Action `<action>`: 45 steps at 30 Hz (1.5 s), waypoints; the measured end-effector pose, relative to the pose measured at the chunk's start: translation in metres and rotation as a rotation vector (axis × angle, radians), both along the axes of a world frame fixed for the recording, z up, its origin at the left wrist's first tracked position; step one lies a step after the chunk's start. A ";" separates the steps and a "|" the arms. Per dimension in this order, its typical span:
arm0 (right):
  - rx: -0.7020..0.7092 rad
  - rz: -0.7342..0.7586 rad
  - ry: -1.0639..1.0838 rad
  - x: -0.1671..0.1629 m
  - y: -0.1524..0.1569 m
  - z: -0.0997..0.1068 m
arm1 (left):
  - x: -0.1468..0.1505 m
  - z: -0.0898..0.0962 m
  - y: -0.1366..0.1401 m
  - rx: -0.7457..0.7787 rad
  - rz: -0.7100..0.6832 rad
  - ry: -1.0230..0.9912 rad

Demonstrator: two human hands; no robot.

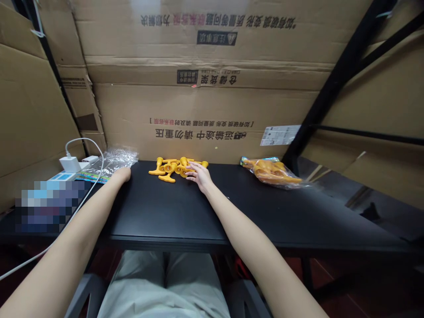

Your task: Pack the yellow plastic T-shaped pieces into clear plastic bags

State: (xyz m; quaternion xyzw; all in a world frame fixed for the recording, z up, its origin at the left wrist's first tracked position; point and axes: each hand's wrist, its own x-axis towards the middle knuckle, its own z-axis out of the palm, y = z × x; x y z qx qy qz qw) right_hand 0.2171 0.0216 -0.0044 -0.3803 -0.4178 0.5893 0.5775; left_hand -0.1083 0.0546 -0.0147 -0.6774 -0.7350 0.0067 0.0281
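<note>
Several orange-yellow plastic pieces (pixel 168 168) with T-shaped handles and flared, hollow cup ends lie in a loose pile at the back middle of the black table. Over the right side of that pile is my right hand (pixel 201 176), fingers apart; its fingertips are at the pieces, and none is visibly gripped. My left hand (pixel 123 175) rests at the right edge of a crumpled clear plastic bag (pixel 117 158) with a coloured strip. Its fingers point away and are hidden, so a hold on the bag cannot be made out.
A clear bag of similar yellow pieces (pixel 273 171) lies at the right back of the black table (pixel 165 216). On the left are a white charger (pixel 70 164) with a cable and a blurred-out object (pixel 49 205). Cardboard walls (pixel 205 101) and black posts enclose the back.
</note>
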 end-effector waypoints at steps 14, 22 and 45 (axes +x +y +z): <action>-0.017 0.023 -0.026 -0.002 -0.001 0.001 | 0.006 0.012 -0.025 0.060 0.071 0.132; 0.022 -0.009 0.009 -0.001 0.001 0.002 | 0.007 0.011 -0.019 0.072 0.250 0.058; -0.314 -0.916 0.351 0.156 0.036 -0.001 | 0.012 0.006 -0.014 0.191 0.021 -0.126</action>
